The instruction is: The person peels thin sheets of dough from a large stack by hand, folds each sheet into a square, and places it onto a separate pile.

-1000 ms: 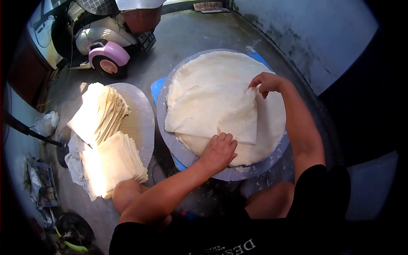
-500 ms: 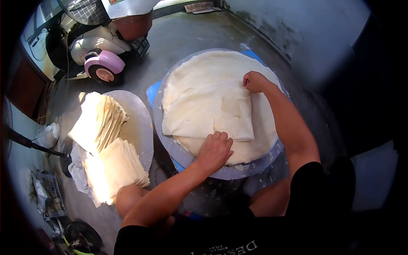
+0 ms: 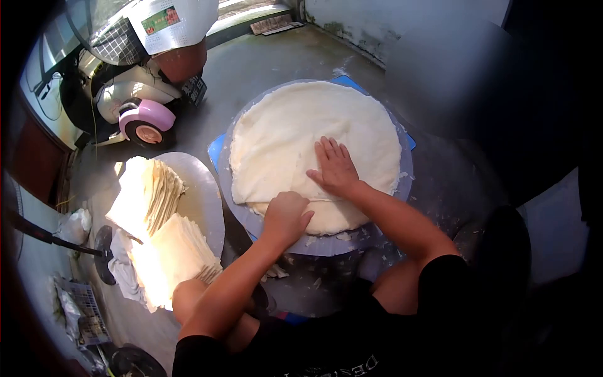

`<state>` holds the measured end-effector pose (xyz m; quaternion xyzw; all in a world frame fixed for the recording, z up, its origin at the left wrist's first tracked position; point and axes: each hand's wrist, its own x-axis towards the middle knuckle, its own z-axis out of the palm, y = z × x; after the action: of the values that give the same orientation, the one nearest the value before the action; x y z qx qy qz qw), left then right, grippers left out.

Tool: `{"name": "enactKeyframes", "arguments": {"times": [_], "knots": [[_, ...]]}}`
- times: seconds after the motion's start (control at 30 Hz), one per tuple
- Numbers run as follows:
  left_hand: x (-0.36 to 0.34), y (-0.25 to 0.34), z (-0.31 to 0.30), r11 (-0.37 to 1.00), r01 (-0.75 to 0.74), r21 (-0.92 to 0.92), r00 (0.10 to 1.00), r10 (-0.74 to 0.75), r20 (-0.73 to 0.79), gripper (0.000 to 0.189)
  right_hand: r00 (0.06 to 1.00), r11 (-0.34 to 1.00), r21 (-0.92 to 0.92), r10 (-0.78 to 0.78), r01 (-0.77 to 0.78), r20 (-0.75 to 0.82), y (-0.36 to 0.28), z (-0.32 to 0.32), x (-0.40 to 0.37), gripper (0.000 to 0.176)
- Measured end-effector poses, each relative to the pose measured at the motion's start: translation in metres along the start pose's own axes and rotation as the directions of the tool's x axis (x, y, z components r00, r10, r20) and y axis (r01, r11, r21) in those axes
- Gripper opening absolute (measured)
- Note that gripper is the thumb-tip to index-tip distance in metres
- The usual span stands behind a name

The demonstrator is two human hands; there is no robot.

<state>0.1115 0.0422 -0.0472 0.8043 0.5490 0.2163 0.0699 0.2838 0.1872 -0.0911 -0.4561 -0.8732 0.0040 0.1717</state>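
Note:
A large round stack of thin, pale, dough-like sheets (image 3: 308, 116) lies in front of me on a round grey board (image 3: 314, 246). The top sheet's near edge is a straight line across the stack's lower part, with another layer showing below it. My right hand (image 3: 336, 168) rests flat on the top sheet near the middle, fingers stretched out. At the near edge, my left hand (image 3: 286, 217) has its fingers curled over the sheet's edge, thumb pointing right; its fingertips are partly hidden.
To the left, two piles of folded pale sheets (image 3: 173, 248) sit on another round board (image 3: 210, 195). Blue corners (image 3: 215, 151) show under the main board. A scooter with a pink mudguard (image 3: 147, 116) stands at the upper left. A basket (image 3: 91, 311) is at lower left, and a stained wall (image 3: 352, 38) rises behind.
My right hand has left its pinch at the right side and now lies flat nearer the middle. My left hand has curled and shifted slightly left. The view has moved a little.

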Motion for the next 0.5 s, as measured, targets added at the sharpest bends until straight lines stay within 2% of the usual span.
{"name": "enactKeyframes", "arguments": {"times": [0.07, 0.1, 0.13, 0.17, 0.2, 0.23, 0.27, 0.3, 0.37, 0.4, 0.43, 0.47, 0.5], "knots": [[-0.018, -0.01, -0.002, 0.997, 0.069, -0.028, 0.99, -0.072, -0.12, 0.02, 1.0, 1.0, 0.009, 0.008, -0.008, -0.009, 0.002, 0.003, 0.002, 0.08], [-0.023, -0.018, -0.006, 0.997, 0.068, -0.024, 0.991, -0.07, -0.118, 0.02, 1.0, 1.0, 0.009, 0.002, -0.002, -0.001, 0.003, 0.004, 0.002, 0.079], [-0.03, -0.026, -0.01, 0.921, 0.341, -0.187, 0.932, -0.357, -0.06, 0.02, 1.0, 1.0, 0.012, 0.001, -0.001, -0.002, 0.003, -0.003, 0.003, 0.079], [-0.036, -0.037, -0.014, 0.746, 0.583, -0.321, 0.796, -0.604, 0.042, 0.021, 1.0, 0.999, 0.029, 0.029, -0.03, 0.006, 0.001, -0.012, 0.004, 0.08], [-0.044, -0.053, -0.014, 0.745, 0.587, -0.317, 0.793, -0.608, 0.04, 0.021, 0.998, 0.997, 0.047, 0.054, -0.055, 0.016, -0.002, -0.018, 0.005, 0.08], [-0.051, -0.071, -0.01, 0.456, 0.672, -0.583, 0.649, -0.743, 0.167, 0.023, 0.999, 0.997, 0.053, 0.048, -0.049, 0.015, -0.005, -0.017, 0.004, 0.08], [-0.055, -0.081, -0.01, 0.092, 0.655, -0.75, 0.504, -0.793, 0.342, 0.025, 0.997, 0.995, 0.063, 0.072, -0.074, 0.033, -0.006, -0.016, 0.001, 0.079], [-0.059, -0.088, -0.008, 0.094, 0.657, -0.748, 0.503, -0.793, 0.343, 0.025, 0.994, 0.992, 0.069, 0.1, -0.104, 0.051, -0.007, -0.015, -0.002, 0.078], [-0.059, -0.093, -0.009, -0.172, 0.483, -0.858, 0.424, -0.812, 0.401, 0.026, 0.995, 0.995, 0.035, 0.095, -0.096, 0.021, -0.007, -0.005, -0.005, 0.078], [-0.057, -0.095, -0.008, -0.169, 0.484, -0.859, 0.424, -0.813, 0.399, 0.026, 0.996, 0.996, 0.001, 0.087, -0.087, -0.009, -0.007, 0.0, -0.006, 0.078], [-0.052, -0.097, -0.007, -0.249, 0.414, -0.875, 0.39, -0.82, 0.418, 0.023, 0.996, 0.996, 0.004, 0.088, -0.088, -0.013, -0.01, -0.005, -0.005, 0.078], [-0.047, -0.099, -0.006, -0.324, 0.34, -0.883, 0.357, -0.824, 0.44, 0.021, 0.993, 0.993, 0.026, 0.114, -0.114, 0.017, -0.012, -0.009, -0.003, 0.077], [-0.044, -0.103, -0.003, -0.319, 0.344, -0.883, 0.358, -0.825, 0.438, 0.021, 0.989, 0.989, 0.049, 0.139, -0.141, 0.049, -0.014, -0.012, -0.003, 0.076]]}}
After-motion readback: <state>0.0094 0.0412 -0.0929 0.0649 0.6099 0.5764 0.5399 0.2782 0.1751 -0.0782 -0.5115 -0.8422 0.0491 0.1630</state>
